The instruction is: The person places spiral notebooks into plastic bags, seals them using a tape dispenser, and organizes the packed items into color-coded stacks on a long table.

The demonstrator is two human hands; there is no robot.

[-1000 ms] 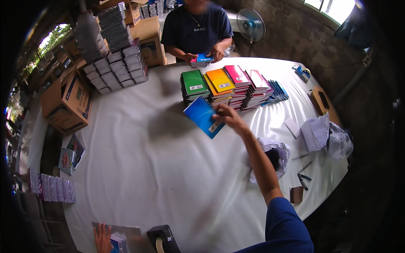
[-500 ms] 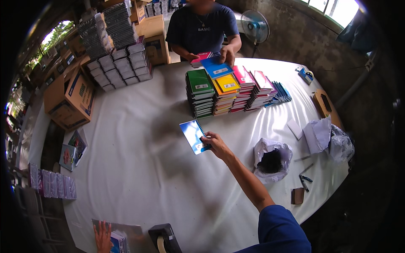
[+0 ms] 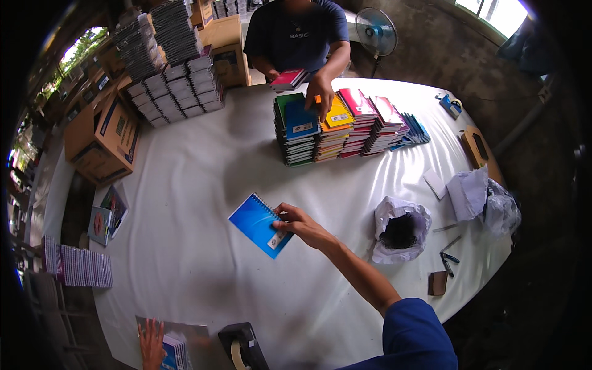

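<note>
Over creased white sheet (image 3: 185, 246), right grip (image 3: 299, 220) pinches glossy spiral notebook (image 3: 254, 223).

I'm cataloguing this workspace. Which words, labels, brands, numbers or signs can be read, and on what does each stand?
Wording is located here, not copied:
Dark short-sleeved cloth shirt opposite: one readable word across the chest.
Brown cardboard box at left: slanted printed lettering, not clear enough to read surely.
Blue spiral-bound paper notebook in the right hand: small white label, too small to read.
Yellow spiral-bound paper notebook: label likewise unreadable.
</note>
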